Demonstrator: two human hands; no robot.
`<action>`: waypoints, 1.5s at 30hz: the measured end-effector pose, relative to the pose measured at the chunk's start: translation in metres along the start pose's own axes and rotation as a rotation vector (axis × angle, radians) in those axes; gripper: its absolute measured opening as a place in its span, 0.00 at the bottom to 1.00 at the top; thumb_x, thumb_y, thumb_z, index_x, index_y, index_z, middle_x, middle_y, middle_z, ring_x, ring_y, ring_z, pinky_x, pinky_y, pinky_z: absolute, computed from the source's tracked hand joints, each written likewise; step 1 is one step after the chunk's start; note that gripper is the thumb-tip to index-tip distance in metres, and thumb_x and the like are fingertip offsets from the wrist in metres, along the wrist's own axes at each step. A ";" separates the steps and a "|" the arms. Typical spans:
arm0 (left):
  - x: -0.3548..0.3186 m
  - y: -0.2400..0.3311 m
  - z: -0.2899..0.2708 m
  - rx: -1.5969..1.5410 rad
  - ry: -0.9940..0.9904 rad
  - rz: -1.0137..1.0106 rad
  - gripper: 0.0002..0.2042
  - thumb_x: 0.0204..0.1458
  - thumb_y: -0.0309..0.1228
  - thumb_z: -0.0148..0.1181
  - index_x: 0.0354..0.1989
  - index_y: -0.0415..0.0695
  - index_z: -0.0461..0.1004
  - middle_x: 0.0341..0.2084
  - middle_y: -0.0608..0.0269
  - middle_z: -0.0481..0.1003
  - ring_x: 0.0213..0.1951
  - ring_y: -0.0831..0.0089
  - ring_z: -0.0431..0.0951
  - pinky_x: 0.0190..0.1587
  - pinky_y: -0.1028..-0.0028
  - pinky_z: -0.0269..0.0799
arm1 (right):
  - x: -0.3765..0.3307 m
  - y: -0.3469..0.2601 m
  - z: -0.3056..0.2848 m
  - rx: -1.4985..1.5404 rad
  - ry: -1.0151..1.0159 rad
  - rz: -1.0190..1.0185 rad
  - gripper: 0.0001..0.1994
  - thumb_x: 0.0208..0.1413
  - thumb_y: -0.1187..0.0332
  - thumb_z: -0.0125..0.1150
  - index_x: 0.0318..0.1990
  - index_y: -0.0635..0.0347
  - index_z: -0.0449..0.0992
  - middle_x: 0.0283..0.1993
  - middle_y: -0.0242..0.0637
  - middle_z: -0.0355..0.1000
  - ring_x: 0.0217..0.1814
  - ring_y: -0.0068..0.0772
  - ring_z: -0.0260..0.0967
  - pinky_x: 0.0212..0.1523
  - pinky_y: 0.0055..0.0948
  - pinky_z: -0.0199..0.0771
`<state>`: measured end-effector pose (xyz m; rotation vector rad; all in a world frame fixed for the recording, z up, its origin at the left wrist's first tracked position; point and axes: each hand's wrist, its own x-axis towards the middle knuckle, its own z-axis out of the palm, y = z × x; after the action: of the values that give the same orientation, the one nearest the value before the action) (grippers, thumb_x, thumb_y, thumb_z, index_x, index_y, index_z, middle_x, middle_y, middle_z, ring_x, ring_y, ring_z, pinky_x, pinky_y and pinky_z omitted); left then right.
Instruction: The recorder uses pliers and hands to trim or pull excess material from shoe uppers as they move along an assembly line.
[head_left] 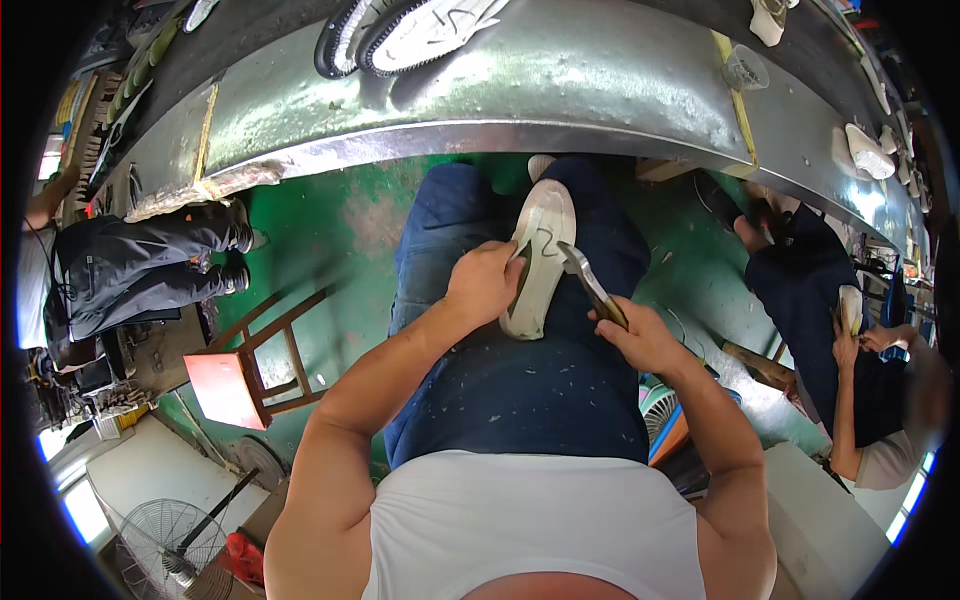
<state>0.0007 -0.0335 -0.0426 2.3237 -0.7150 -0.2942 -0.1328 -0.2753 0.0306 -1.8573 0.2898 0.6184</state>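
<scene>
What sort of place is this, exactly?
Most likely a shoe workshop: the left hand holds a pale shoe while the right hand grips a metal hand tool, white shoes rest on the metal-topped bench, and another person at the right also holds footwear.

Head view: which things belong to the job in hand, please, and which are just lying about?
In the job:
white shoe, held by the left hand
pincers, held by the right hand

Apparently just about:
clear cup
red-topped stool
fan
</scene>
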 end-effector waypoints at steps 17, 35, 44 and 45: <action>-0.003 0.012 0.002 -0.075 0.134 0.100 0.04 0.52 0.26 0.59 0.30 0.38 0.76 0.24 0.48 0.76 0.27 0.48 0.78 0.30 0.58 0.74 | 0.033 -0.028 -0.018 -0.153 -0.205 0.083 0.10 0.60 0.67 0.58 0.42 0.64 0.72 0.37 0.37 0.73 0.33 0.29 0.72 0.33 0.29 0.80; 0.019 -0.011 0.029 -1.448 -0.231 -0.595 0.30 0.63 0.47 0.57 0.68 0.46 0.57 0.55 0.59 0.71 0.55 0.68 0.72 0.59 0.63 0.70 | 0.060 -0.019 0.019 -0.410 0.000 -0.042 0.13 0.62 0.62 0.55 0.38 0.67 0.72 0.35 0.54 0.76 0.38 0.57 0.77 0.40 0.48 0.75; 0.031 0.002 0.031 -1.352 -0.218 -0.614 0.28 0.62 0.42 0.60 0.65 0.45 0.60 0.52 0.59 0.73 0.52 0.68 0.75 0.55 0.64 0.74 | 0.058 0.020 0.039 0.484 -0.105 0.216 0.12 0.64 0.65 0.55 0.47 0.65 0.73 0.33 0.33 0.73 0.27 0.26 0.73 0.21 0.21 0.69; 0.031 0.001 0.033 -1.350 -0.218 -0.615 0.28 0.62 0.42 0.60 0.65 0.45 0.60 0.52 0.59 0.73 0.52 0.68 0.75 0.55 0.64 0.74 | 0.060 0.027 0.030 0.486 -0.105 0.214 0.12 0.64 0.65 0.55 0.47 0.65 0.73 0.33 0.33 0.73 0.27 0.26 0.73 0.21 0.21 0.69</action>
<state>0.0129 -0.0704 -0.0670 1.1217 0.1845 -0.9536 -0.1038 -0.2522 -0.0318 -1.3328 0.5245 0.7167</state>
